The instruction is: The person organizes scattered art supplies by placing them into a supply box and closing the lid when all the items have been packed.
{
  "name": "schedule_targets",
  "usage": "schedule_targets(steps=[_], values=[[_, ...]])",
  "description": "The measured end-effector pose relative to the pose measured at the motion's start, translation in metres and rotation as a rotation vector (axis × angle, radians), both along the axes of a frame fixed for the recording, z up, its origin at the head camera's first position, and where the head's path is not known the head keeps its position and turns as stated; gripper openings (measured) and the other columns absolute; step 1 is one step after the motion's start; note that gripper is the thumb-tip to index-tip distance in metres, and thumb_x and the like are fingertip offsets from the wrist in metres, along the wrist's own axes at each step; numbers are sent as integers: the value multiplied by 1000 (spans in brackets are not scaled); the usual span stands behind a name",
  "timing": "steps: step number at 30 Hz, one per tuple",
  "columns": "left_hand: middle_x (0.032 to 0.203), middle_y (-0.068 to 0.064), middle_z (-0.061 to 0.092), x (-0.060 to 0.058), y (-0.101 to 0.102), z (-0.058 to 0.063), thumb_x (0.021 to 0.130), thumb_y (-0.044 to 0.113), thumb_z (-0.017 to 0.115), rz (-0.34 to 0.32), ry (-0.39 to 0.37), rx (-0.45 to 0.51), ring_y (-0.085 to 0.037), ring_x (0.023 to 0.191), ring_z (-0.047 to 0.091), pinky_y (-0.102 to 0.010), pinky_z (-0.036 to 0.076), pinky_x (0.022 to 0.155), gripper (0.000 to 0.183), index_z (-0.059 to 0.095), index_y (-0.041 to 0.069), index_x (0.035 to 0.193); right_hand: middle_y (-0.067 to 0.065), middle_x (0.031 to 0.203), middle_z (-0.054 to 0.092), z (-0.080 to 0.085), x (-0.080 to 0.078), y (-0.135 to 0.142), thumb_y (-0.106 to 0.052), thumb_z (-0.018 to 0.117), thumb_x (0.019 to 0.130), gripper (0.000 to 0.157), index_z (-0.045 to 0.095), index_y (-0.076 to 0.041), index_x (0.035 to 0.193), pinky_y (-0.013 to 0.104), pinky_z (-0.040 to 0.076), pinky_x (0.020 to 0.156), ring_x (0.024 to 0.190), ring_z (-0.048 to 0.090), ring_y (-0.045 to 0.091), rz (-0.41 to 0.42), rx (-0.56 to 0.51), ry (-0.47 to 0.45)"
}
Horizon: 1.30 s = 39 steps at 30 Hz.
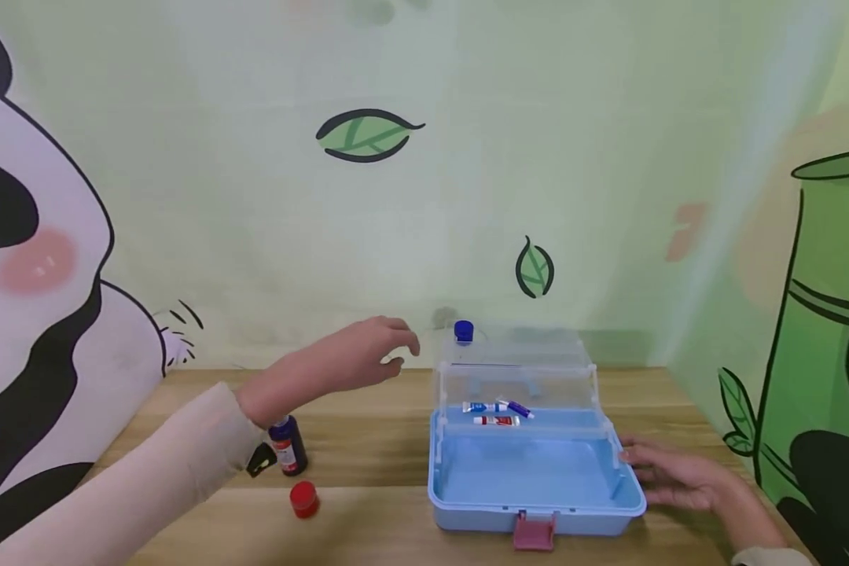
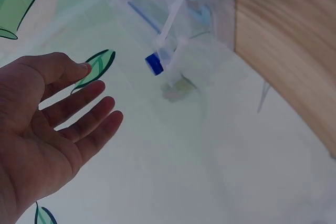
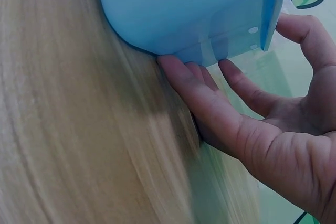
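A light blue storage box [image 1: 538,519] with a pink latch [image 1: 534,533] stands with its clear lid and trays [image 1: 516,354] raised. Small paint tubes, one blue [image 1: 483,407], one purple [image 1: 520,409] and one red [image 1: 497,421], lie in a tray. A blue cap [image 1: 464,331] shows by the upper left corner of the clear plastic. To the left of this, my left hand [image 1: 357,354] hangs in the air, fingers loosely bent, holding nothing. Fingertips of my right hand [image 3: 247,114] touch the box's right side, with the thumb [image 3: 304,27] at its rim.
On the wooden table [image 1: 368,519], a dark bottle [image 1: 290,446] with a red and white label stands partly behind the left sleeve. A small red jar [image 1: 304,499] sits in front of it. Behind the table rises a wall [image 1: 255,196] painted with pandas and leaves.
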State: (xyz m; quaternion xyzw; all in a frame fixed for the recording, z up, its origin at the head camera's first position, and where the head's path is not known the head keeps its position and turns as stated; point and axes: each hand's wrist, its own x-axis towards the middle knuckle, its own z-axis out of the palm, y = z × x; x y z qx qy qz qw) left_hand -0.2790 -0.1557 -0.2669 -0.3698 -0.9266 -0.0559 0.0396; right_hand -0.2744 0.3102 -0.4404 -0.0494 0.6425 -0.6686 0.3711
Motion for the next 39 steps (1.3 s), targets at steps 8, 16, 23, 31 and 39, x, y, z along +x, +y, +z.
schedule_targets(steps=[8, 16, 23, 31, 39], values=[[109, -4, 63, 45, -40, -27, 86, 9, 65, 65, -33, 14, -18, 94, 61, -29, 52, 76, 23, 65, 11, 109, 14, 128, 50, 1, -1, 2, -20, 46, 98, 75, -6, 7, 145, 53, 45, 93, 114, 54, 27, 4, -20, 0], [101, -2, 63, 62, -67, -60, 81, 8, 70, 59, -62, 18, -18, 88, 63, -28, 53, 72, 22, 66, 12, 102, 19, 135, 45, -2, -1, 2, -19, 45, 99, 72, -3, 8, 145, 54, 43, 95, 116, 52, 29, 5, -48, -13], [102, -2, 62, 70, -78, -80, 81, 10, 72, 87, -212, 38, -6, 68, 55, -21, 49, 62, 22, 65, 13, 101, 22, 136, 43, -1, -1, 3, -19, 46, 99, 76, -7, 7, 146, 54, 43, 95, 117, 52, 30, -3, -42, -12], [107, -1, 61, 77, -92, -95, 84, 18, 71, 137, -268, 54, -4, 74, 54, -23, 49, 66, 22, 65, 14, 104, 22, 136, 44, -1, -5, 3, -19, 44, 99, 73, -6, 6, 146, 55, 43, 94, 117, 53, 31, 0, -34, -6], [104, -3, 61, 81, -101, -112, 75, 10, 77, 140, -337, 71, -15, 84, 59, -25, 50, 67, 28, 66, 10, 101, 19, 135, 45, -4, -2, 4, -19, 44, 99, 75, -10, 5, 146, 55, 42, 95, 117, 52, 32, 5, -56, -25]])
